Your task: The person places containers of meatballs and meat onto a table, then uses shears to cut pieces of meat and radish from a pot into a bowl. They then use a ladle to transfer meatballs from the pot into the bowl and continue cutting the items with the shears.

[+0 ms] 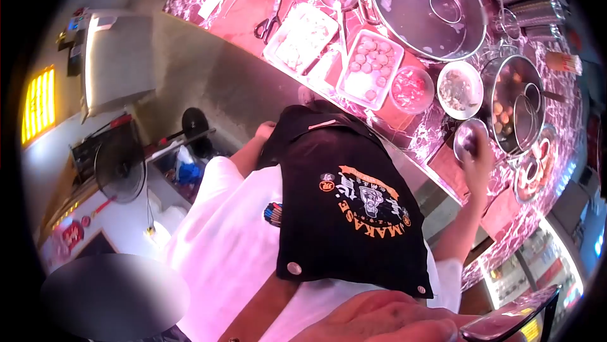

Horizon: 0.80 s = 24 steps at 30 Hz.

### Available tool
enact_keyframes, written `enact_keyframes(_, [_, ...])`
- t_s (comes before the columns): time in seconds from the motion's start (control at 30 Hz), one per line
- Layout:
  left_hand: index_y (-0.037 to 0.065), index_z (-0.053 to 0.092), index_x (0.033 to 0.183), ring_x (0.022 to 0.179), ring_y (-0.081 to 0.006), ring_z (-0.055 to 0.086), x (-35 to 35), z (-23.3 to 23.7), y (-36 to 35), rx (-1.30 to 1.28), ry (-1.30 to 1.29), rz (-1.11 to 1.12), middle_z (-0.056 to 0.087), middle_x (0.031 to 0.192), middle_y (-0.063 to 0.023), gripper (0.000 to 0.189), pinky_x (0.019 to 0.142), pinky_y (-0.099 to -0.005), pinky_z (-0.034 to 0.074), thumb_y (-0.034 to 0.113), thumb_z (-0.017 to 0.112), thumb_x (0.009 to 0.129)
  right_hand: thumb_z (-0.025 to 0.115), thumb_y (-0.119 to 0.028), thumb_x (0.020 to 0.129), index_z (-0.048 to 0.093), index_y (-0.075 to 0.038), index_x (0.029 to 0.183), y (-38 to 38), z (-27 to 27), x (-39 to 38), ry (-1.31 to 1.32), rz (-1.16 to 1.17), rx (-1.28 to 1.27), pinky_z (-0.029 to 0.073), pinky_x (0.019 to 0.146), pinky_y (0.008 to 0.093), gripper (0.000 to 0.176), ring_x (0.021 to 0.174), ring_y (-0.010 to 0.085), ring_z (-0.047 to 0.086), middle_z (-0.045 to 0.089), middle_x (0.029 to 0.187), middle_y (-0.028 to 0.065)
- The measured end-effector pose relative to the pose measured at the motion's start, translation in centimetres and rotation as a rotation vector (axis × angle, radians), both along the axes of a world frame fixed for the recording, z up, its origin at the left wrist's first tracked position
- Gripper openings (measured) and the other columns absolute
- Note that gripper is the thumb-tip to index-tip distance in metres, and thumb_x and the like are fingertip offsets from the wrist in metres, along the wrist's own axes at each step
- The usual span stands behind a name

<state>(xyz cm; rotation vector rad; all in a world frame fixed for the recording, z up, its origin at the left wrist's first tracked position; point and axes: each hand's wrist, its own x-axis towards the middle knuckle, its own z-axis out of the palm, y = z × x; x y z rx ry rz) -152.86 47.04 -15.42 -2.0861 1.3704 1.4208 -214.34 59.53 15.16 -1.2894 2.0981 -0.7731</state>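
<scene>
My right hand (478,160), blurred a little, is closed on the rim of a small metal bowl (466,137) at the counter's near edge. My left hand (265,130) hangs beside the black apron (344,215), away from the counter; its fingers are mostly hidden. Close to the metal bowl stand a white bowl of pale food (460,91) and a pot (513,105) with round pieces in liquid and wire strainers. Left of these are a bowl of reddish food (411,89) and a white tray of round balls (371,70).
Farther back is a large pot of liquid (423,10) with a strainer. A ladle (340,0), scissors (270,22) and a tray of pale pieces (301,37) lie on the marbled counter (417,146). A plate of food (534,171) sits at right. A fan (120,161) stands at left.
</scene>
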Motion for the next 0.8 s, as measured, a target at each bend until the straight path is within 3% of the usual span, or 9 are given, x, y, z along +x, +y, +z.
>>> enact_keyframes(0.03, [0.002,0.071,0.103,0.089,-0.0211,0.068,0.6,-1.3,-0.9,-0.045,0.037,0.005,0.072,0.097,-0.0144,0.044,0.082,-0.0341,0.052,0.038,0.072,0.078,0.064,-0.003,0.079,0.053,-0.006,0.131,-4.1,0.3,4.2,0.024,0.142,0.102,0.050,0.088,0.0354,0.053,0.103,0.0250,0.064,0.063,0.117,0.0144])
enact_keyframes(0.1, [0.003,0.071,0.104,0.085,-0.0206,0.068,1.7,-2.8,-2.9,-0.066,0.101,-0.020,0.072,0.093,-0.0138,0.039,0.079,-0.0340,0.053,0.034,0.071,0.080,0.069,-0.016,0.075,0.056,-0.013,0.125,-11.4,0.7,11.2,0.279,0.436,0.145,0.051,0.080,0.0426,0.052,0.095,0.0353,0.062,0.063,0.104,0.0129])
enact_keyframes(0.17, [0.003,0.069,0.103,0.076,-0.0182,0.065,2.0,-2.3,-6.3,-0.142,0.257,0.296,0.070,0.085,-0.0098,0.027,0.070,-0.0323,0.053,0.021,0.066,0.084,0.065,-0.018,0.076,0.057,-0.014,0.122,-16.1,-1.4,15.2,0.509,0.599,0.132,0.052,0.074,0.0432,0.046,0.089,0.0326,0.064,0.061,0.097,0.0127])
enact_keyframes(0.2, [0.002,0.066,0.105,0.071,-0.0143,0.061,2.2,-1.9,-8.4,-0.120,0.302,0.316,0.066,0.081,-0.0063,0.020,0.064,-0.0283,0.050,0.011,0.061,0.088,0.065,-0.018,0.076,0.057,-0.014,0.122,-17.9,-1.5,16.9,0.526,0.587,0.155,0.052,0.074,0.0432,0.046,0.089,0.0326,0.064,0.061,0.097,0.0127])
enact_keyframes(0.37, [0.003,0.063,0.105,0.071,-0.0108,0.059,0.2,1.6,-15.1,-0.260,0.643,0.297,0.064,0.083,-0.0023,0.015,0.063,-0.0242,0.048,0.013,0.059,0.095,0.063,-0.011,0.077,0.059,-0.013,0.122,-22.3,-1.8,21.0,0.788,0.681,0.452,0.053,0.073,0.0432,0.046,0.087,0.0314,0.066,0.062,0.093,0.0159])
enact_keyframes(0.53, [0.004,0.062,0.101,0.069,-0.0084,0.057,-5.2,10.3,-17.7,-0.122,0.859,0.290,0.062,0.081,-0.0008,0.020,0.062,-0.0221,0.046,0.023,0.061,0.095,0.062,-0.006,0.078,0.061,-0.012,0.123,-21.0,0.4,19.9,0.639,0.592,0.505,0.053,0.079,0.0430,0.045,0.093,0.0339,0.065,0.066,0.099,0.0164])
enact_keyframes(0.67, [0.007,0.062,0.096,0.069,-0.0076,0.057,-8.2,11.2,-18.0,0.019,0.777,0.150,0.060,0.079,-0.0005,0.027,0.061,-0.0214,0.046,0.034,0.061,0.096,0.070,-0.004,0.079,0.062,-0.011,0.123,-19.0,5.0,15.8,0.210,0.231,0.476,0.049,0.089,0.0388,0.046,0.103,0.0345,0.064,0.066,0.114,0.0164])
enact_keyframes(0.73, [0.007,0.061,0.092,0.068,-0.0088,0.057,-9.9,11.9,-17.3,-0.045,0.770,0.110,0.061,0.079,-0.0020,0.028,0.060,-0.0225,0.047,0.035,0.063,0.095,0.070,-0.007,0.080,0.061,-0.012,0.124,-19.0,5.5,11.6,0.362,0.185,0.342,0.049,0.088,0.0391,0.045,0.102,0.0341,0.065,0.067,0.112,0.0167])
enact_keyframes(0.8, [0.005,0.059,0.093,0.068,-0.0101,0.058,-10.8,11.2,-16.7,-0.039,0.801,0.377,0.062,0.081,-0.0034,0.030,0.060,-0.0238,0.048,0.034,0.064,0.094,0.071,-0.016,0.080,0.062,-0.012,0.123,-19.7,2.9,6.2,0.487,0.011,0.324,0.050,0.089,0.0406,0.043,0.103,0.0339,0.065,0.067,0.112,0.0161])
